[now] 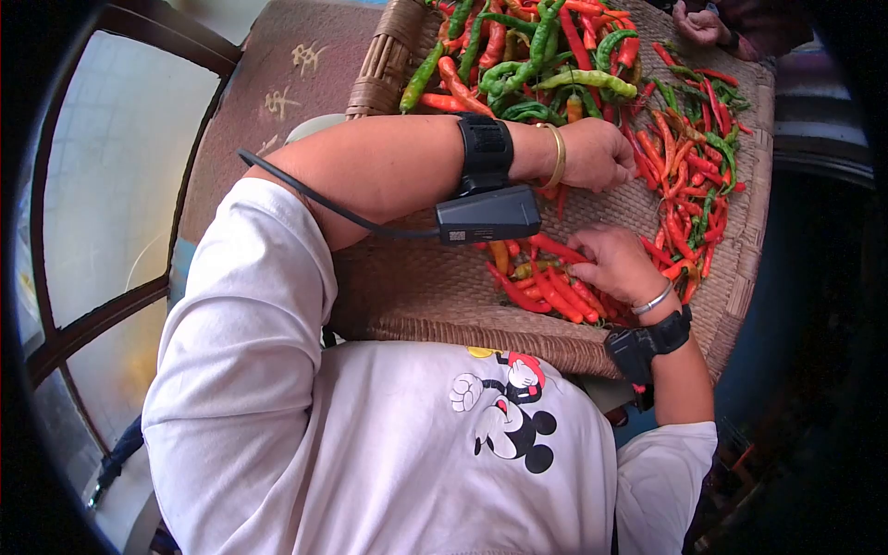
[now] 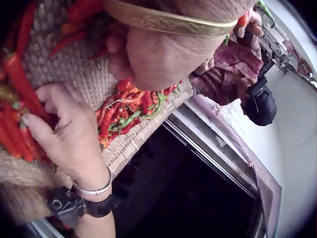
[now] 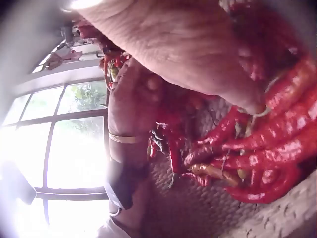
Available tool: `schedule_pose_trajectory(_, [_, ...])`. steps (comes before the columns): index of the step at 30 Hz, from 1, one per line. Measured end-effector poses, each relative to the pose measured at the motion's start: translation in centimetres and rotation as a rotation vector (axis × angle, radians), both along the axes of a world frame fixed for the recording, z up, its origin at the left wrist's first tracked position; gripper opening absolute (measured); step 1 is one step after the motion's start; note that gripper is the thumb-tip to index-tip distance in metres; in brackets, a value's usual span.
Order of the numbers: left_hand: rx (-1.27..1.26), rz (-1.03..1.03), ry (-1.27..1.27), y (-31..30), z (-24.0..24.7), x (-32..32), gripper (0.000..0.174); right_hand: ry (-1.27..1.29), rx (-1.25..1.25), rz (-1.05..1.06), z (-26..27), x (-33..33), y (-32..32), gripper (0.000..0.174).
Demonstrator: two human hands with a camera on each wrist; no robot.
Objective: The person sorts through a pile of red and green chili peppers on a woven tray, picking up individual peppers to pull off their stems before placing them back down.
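First, in the head view, the left hand [image 1: 597, 153] lies on the woven tray [image 1: 416, 287] at the near edge of the far heap of green and red chillies [image 1: 546, 55]. Its fingers are curled under, and whether they enclose anything cannot be told. The right hand [image 1: 615, 264] rests on the near pile of red chillies [image 1: 546, 294], with thumb and fingers pinching one red chilli [image 1: 558, 247] by its end. A band of chillies [image 1: 689, 176] runs along the right side of the tray. Next, in the left wrist view, the left hand [image 2: 168, 54] fills the top below its gold bangle [image 2: 168, 22], its fingertips hidden. The right hand [image 2: 69, 129] curls over red pods at the left. Finally, in the right wrist view, the right hand [image 3: 188, 44] presses a fingertip onto the near pile [image 3: 262, 144], with the left hand [image 3: 131, 94] beyond. The pods are probably light, slender, pliable and smooth-skinned, and liable to split if squeezed. Grip lightly near the stalk end.
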State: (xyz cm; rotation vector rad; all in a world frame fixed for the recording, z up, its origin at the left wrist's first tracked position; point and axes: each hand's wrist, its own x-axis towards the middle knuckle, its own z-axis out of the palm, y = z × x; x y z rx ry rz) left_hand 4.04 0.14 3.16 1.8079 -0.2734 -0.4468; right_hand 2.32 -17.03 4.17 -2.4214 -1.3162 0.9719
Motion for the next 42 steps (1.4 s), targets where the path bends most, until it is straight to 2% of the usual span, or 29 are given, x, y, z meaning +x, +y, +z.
schedule_pose_trajectory(4, [0.052, -0.037, -0.025, 0.1, -0.2, 0.2, 0.018, 0.038, -0.068, -0.002, -0.4, 0.5, -0.6, 0.025])
schedule_pose_trajectory(7, [-0.003, -0.029, -0.074, -0.2, -1.3, 0.5, 0.018, 0.162, -0.028, -0.094, -0.2, 0.3, -1.1, 0.025])
schedule_pose_trajectory(10, [-0.023, -0.030, -0.066, -0.2, -1.5, 0.7, 0.019, 0.208, -0.137, -0.130, 0.6, -0.1, -1.2, 0.023])
schedule_pose_trajectory(12, [-0.017, -0.024, -0.031, -0.1, -1.0, 0.4, 0.019, 0.183, -0.041, -0.092, 0.4, -0.3, -1.5, 0.024])
schedule_pose_trajectory(16, [-0.018, -0.023, -0.013, -0.2, -1.2, 0.6, 0.019, 0.118, -0.039, -0.060, -0.5, -0.3, -2.1, 0.022])
schedule_pose_trajectory(19, [-0.014, -0.032, -0.039, -0.3, -1.5, 0.7, 0.018, 0.166, 0.049, -0.125, -0.6, -0.3, -2.3, 0.017])
schedule_pose_trajectory(21, [-0.010, -0.036, -0.028, -0.3, -1.5, 0.7, 0.018, 0.438, 0.019, -0.372, -0.4, 0.0, -2.6, 0.015])
schedule_pose_trajectory(22, [-0.005, -0.041, -0.017, -0.3, -1.4, 0.7, 0.017, 0.439, 0.018, -0.372, -0.1, 0.2, -2.7, 0.015])
schedule_pose_trajectory(24, [0.006, -0.053, -0.028, -0.2, -1.4, 0.7, 0.018, 0.543, 0.024, -0.572, 0.7, 0.8, -2.8, 0.015])
schedule_pose_trajectory(29, [0.058, -0.083, -0.046, -0.1, -1.3, 1.0, 0.019, 0.599, 0.116, -0.688, 1.8, 2.3, -4.3, 0.016])
schedule_pose_trajectory(31, [0.046, -0.142, -0.258, -0.1, -2.1, 0.7, 0.025, 0.649, 0.161, -0.791, 2.3, 2.6, -5.0, 0.015])
schedule_pose_trajectory(32, [0.046, -0.143, -0.257, -0.1, -2.3, 0.8, 0.025, 0.664, 0.197, -0.819, 2.2, 2.7, -5.4, 0.016])
schedule_pose_trajectory(34, [0.093, -0.354, -0.308, -0.1, -2.4, 0.6, 0.031, 0.662, 0.214, -0.824, 2.5, 2.8, -5.5, 0.016])
schedule_pose_trajectory(35, [0.092, -0.358, -0.307, -0.2, -2.4, 0.5, 0.031, 0.660, 0.229, -0.827, 2.6, 2.8, -5.5, 0.017])
schedule_pose_trajectory(37, [0.026, -0.469, -0.034, -0.3, -2.3, 0.3, 0.036, 0.689, 0.242, -0.837, 2.5, 2.8, -5.3, 0.017])
schedule_pose_trajectory(39, [0.057, -0.496, -0.075, -0.4, -2.0, 0.2, 0.033, 0.716, 0.256, -0.844, 2.4, 2.6, -5.0, 0.018])
schedule_pose_trajectory(42, [0.103, -0.475, 0.068, -0.4, -1.2, 0.0, 0.030, 0.741, 0.344, -0.828, 2.1, 2.5, -4.9, 0.024])
